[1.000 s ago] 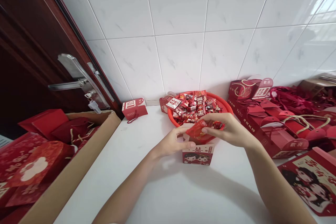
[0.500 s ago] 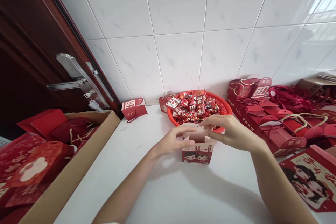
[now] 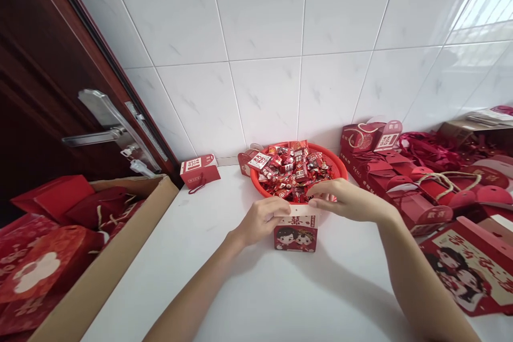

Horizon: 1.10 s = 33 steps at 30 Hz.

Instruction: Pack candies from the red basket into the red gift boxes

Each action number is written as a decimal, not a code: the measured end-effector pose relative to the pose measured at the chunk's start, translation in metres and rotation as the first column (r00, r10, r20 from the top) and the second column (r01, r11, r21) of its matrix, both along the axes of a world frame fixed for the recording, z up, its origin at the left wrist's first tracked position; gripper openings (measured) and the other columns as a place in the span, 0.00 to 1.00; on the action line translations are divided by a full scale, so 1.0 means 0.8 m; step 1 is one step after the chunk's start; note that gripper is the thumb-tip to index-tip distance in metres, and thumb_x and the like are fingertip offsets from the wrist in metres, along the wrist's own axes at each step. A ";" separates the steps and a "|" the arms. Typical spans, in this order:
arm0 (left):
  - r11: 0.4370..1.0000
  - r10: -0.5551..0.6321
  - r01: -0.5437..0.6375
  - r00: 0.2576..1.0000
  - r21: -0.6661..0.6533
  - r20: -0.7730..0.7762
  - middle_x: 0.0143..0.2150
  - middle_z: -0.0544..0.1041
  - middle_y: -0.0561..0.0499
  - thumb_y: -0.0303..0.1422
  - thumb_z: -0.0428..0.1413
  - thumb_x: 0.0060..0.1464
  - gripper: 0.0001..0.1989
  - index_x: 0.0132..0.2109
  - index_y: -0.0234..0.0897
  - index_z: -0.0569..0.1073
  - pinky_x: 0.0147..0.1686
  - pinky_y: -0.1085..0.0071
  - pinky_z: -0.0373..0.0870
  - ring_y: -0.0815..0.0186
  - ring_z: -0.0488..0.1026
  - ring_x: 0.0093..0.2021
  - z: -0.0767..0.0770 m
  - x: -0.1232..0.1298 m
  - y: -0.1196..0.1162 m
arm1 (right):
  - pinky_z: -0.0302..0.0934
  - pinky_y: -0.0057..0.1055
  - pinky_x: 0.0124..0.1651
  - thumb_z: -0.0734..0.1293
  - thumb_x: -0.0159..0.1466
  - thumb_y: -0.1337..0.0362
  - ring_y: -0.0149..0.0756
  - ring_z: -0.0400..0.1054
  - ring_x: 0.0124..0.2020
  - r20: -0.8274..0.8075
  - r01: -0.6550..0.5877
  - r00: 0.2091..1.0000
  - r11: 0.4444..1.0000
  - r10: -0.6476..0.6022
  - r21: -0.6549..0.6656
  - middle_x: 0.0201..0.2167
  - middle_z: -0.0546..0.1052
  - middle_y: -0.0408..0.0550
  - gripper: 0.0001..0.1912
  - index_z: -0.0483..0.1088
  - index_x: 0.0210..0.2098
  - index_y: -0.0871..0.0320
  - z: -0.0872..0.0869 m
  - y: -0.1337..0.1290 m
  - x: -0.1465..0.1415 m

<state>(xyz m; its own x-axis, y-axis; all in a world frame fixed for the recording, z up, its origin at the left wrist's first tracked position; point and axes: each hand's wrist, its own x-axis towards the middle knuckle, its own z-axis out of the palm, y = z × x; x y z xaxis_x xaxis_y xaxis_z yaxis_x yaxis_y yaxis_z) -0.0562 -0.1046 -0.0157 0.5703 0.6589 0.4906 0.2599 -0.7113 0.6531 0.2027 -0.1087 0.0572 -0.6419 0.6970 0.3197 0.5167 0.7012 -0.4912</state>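
Observation:
A small red and white candy box point(image 3: 295, 238) with two cartoon figures on its front stands upright on the white tabletop. My left hand point(image 3: 261, 220) has its fingers closed on the box's upper left edge, thumb near the front. At the upper right edge, the curled fingers and thumb of my right hand point(image 3: 345, 199) pinch the top. The cream upper flaps lean together between both hands, and the box's inside is hidden. Just behind stands a red plastic basket point(image 3: 340, 164) heaped with wrapped candies point(image 3: 289, 166).
One finished-looking red box point(image 3: 199, 171) sits by the wall at left. A cardboard carton point(image 3: 120, 256) with red boxes and bags flanks the table's left side, near a door handle point(image 3: 94, 136). Red gift boxes point(image 3: 404, 192) and a flat printed box point(image 3: 465, 267) lie at right.
The box's open top has been drawn together, so its inside no longer shows. My left fingers have closed in at the edge. The view has shifted slightly.

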 end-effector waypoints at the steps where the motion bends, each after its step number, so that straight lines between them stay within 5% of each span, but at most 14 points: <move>1: 1.000 -0.003 0.003 1.000 0.018 0.005 0.39 0.82 0.46 0.31 0.53 0.63 0.09 0.38 0.36 0.78 0.42 0.67 0.75 0.62 0.78 0.40 -0.001 -0.001 -0.001 | 0.61 0.28 0.28 0.64 0.70 0.57 0.33 0.70 0.26 0.043 -0.010 0.999 0.999 0.011 -0.032 0.28 0.78 0.46 0.13 0.76 0.35 0.57 -0.004 0.000 -0.002; 7: 0.998 0.045 -0.043 0.998 -0.034 0.043 0.41 0.83 0.44 0.35 0.55 0.63 0.10 0.44 0.37 0.80 0.45 0.65 0.76 0.61 0.79 0.42 -0.011 -0.004 -0.006 | 0.61 0.28 0.30 0.60 0.71 0.60 0.32 0.64 0.26 0.094 -0.007 0.995 0.988 0.022 -0.155 0.25 0.72 0.44 0.16 0.68 0.28 0.57 -0.033 -0.006 -0.005; 15: 0.991 0.062 -0.046 0.990 -0.129 0.125 0.44 0.83 0.45 0.36 0.55 0.64 0.11 0.44 0.39 0.81 0.48 0.65 0.75 0.61 0.79 0.45 -0.025 -0.002 -0.009 | 0.63 0.30 0.32 0.59 0.72 0.58 0.33 0.65 0.28 -0.121 0.095 0.987 0.994 -0.101 -0.058 0.28 0.73 0.47 0.16 0.70 0.31 0.58 -0.070 -0.025 -0.009; 19: 0.985 -0.004 0.034 0.984 -0.170 0.177 0.57 0.77 0.42 0.37 0.59 0.60 0.12 0.48 0.40 0.80 0.57 0.59 0.72 0.55 0.75 0.57 -0.020 -0.016 -0.018 | 0.64 0.29 0.31 0.59 0.73 0.57 0.34 0.68 0.28 -0.137 0.176 0.975 0.984 -0.176 -0.013 0.29 0.75 0.48 0.17 0.71 0.32 0.57 -0.069 -0.058 0.009; 22: 0.984 0.041 -0.008 0.982 -0.177 0.183 0.56 0.77 0.41 0.39 0.59 0.59 0.12 0.47 0.40 0.80 0.58 0.56 0.71 0.54 0.74 0.57 -0.015 -0.032 -0.021 | 0.65 0.30 0.30 0.60 0.72 0.57 0.35 0.70 0.28 -0.165 0.320 0.936 0.947 -0.312 0.020 0.30 0.76 0.49 0.15 0.72 0.34 0.55 -0.059 -0.102 0.047; 25: 0.978 0.104 -0.079 0.987 -0.196 0.122 0.53 0.79 0.42 0.38 0.58 0.59 0.11 0.45 0.39 0.80 0.56 0.57 0.72 0.55 0.76 0.53 -0.013 -0.045 -0.022 | 0.66 0.33 0.27 0.64 0.69 0.54 0.39 0.71 0.27 -0.215 0.576 0.807 0.814 -0.550 0.077 0.30 0.78 0.49 0.11 0.73 0.35 0.52 -0.058 -0.156 0.097; 28: 0.972 0.127 -0.112 0.990 -0.207 0.057 0.48 0.81 0.43 0.37 0.58 0.59 0.09 0.43 0.39 0.80 0.52 0.60 0.74 0.57 0.78 0.49 -0.016 -0.052 -0.024 | 0.67 0.36 0.27 0.66 0.65 0.51 0.43 0.74 0.26 -0.212 0.840 0.542 0.531 -0.813 0.110 0.32 0.81 0.50 0.10 0.74 0.37 0.49 -0.066 -0.204 0.142; 30: 0.972 0.117 -0.111 0.993 -0.207 0.018 0.45 0.81 0.44 0.36 0.58 0.59 0.08 0.41 0.39 0.80 0.49 0.63 0.76 0.59 0.79 0.46 -0.018 -0.053 -0.027 | 0.66 0.37 0.26 0.66 0.63 0.52 0.42 0.73 0.22 -0.161 0.918 0.394 0.380 -0.905 0.111 0.29 0.81 0.50 0.09 0.73 0.34 0.49 -0.071 -0.226 0.157; 33: 0.975 0.105 -0.110 0.994 -0.191 -0.038 0.44 0.82 0.45 0.35 0.57 0.60 0.08 0.40 0.40 0.81 0.46 0.67 0.76 0.61 0.79 0.43 -0.019 -0.051 -0.031 | 0.64 0.38 0.25 0.65 0.62 0.52 0.43 0.71 0.19 -0.158 0.964 0.254 0.237 -0.954 0.119 0.21 0.77 0.49 0.10 0.70 0.32 0.50 -0.071 -0.238 0.160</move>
<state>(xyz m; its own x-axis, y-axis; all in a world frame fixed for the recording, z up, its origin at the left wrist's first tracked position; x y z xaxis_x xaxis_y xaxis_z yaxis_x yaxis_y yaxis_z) -0.0972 -0.1297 -0.0309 0.5027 0.7975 0.3336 0.3475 -0.5398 0.7667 0.3306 -0.2990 0.0002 0.4850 0.7191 0.4977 0.8445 -0.2373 -0.4800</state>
